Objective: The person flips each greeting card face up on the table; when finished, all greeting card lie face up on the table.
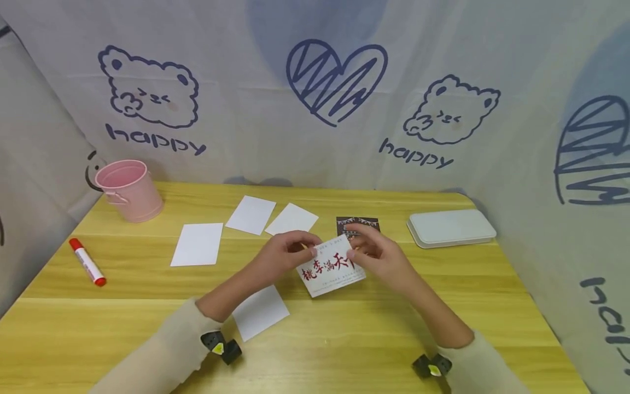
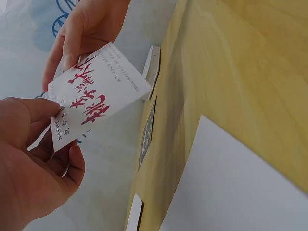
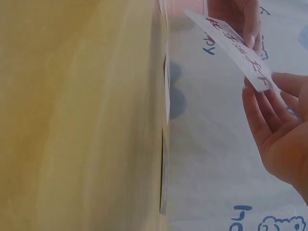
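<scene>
A white card with red Chinese characters is held up above the table, tilted. My left hand pinches its upper left edge between thumb and fingers; small print shows near that thumb in the left wrist view. At the opposite end, my right hand grips the card, thumb on the printed face and fingers behind it, as the right wrist view shows. Beyond the right hand lies a dark patterned card, partly hidden by the fingers. Below the left wrist, a blank white card lies partly covered by the forearm.
Three more white cards lie on the left and middle of the wooden table. A red-capped marker and a pink bucket are at the left. A white flat case sits back right, before a printed curtain.
</scene>
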`<state>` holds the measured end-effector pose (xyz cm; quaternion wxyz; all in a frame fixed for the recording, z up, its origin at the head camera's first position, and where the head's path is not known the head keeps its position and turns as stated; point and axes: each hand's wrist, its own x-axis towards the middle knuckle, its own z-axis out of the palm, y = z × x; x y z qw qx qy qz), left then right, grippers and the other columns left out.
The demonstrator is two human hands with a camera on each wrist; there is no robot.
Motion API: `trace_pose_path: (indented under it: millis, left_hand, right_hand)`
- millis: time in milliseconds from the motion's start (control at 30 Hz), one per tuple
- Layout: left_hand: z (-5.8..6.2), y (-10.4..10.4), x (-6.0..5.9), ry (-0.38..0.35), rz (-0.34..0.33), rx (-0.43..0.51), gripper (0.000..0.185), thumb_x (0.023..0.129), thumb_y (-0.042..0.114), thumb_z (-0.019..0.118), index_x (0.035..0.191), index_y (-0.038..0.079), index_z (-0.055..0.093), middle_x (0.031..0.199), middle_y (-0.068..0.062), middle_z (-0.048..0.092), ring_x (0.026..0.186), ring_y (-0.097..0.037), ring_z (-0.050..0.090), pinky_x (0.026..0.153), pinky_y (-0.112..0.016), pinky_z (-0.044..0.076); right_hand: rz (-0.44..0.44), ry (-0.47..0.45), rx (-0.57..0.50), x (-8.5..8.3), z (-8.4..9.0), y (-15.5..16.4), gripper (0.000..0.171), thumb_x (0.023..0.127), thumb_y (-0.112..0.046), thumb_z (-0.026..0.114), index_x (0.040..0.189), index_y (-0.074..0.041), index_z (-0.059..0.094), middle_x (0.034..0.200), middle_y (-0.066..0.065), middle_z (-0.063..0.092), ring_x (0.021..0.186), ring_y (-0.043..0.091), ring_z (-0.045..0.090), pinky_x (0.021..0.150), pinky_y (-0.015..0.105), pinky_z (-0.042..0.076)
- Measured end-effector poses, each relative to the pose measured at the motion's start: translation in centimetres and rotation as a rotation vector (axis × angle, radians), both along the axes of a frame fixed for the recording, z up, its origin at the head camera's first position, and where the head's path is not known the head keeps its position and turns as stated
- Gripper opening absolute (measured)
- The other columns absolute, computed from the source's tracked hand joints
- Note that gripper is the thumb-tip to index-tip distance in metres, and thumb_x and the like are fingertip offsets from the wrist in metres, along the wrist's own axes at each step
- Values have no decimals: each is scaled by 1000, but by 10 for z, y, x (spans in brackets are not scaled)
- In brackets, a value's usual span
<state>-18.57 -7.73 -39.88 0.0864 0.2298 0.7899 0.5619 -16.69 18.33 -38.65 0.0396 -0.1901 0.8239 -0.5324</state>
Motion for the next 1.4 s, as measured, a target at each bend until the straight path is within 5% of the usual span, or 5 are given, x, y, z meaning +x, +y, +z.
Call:
trace_pose_path:
  millis: [167, 400, 833, 1100, 1400]
  left_hand:
    - [1, -1, 2, 21, -24, -11, 24, 98, 15, 65, 120, 10, 70, 108, -9, 69, 83, -17, 63, 74, -28, 53]
    - [-1, -5, -2, -16, -3, -33, 21, 98, 17, 65, 118, 11, 70, 108, -6, 70, 90, -23, 63, 79, -33, 52]
    - [-27, 41, -30, 3, -128, -411, 11, 97, 25, 68, 107, 21, 72, 96, 8, 69, 84, -13, 59, 74, -30, 49]
    - [-38, 60, -53, 63, -163, -556, 21, 97, 27, 68, 115, 18, 74, 109, 4, 73, 97, -10, 63, 88, -34, 51]
    - [-33, 73, -66, 138, -158, -681, 15, 97, 31, 68, 107, 22, 73, 102, 8, 70, 86, -8, 60, 78, -33, 48]
  right_hand:
    - [6, 13, 84, 1, -2, -4, 40, 99, -20, 67, 138, -17, 60, 104, 7, 67, 86, 20, 66, 72, 27, 54]
    - [-111, -46, 7, 1, -7, 13, 37, 96, -18, 70, 133, -17, 61, 104, 9, 69, 87, 22, 67, 76, 32, 58]
    - [-170, -205, 151, -5, -41, 57, 30, 93, -12, 71, 121, -4, 64, 96, 12, 66, 81, 21, 63, 69, 30, 58]
    - [-176, -135, 395, -24, -54, 70, 22, 93, -18, 72, 113, -9, 69, 99, 5, 66, 91, 19, 59, 76, 31, 50]
    - [-196, -128, 433, -40, -55, 73, 26, 94, -15, 71, 116, -2, 68, 97, 8, 65, 86, 20, 58, 68, 28, 50]
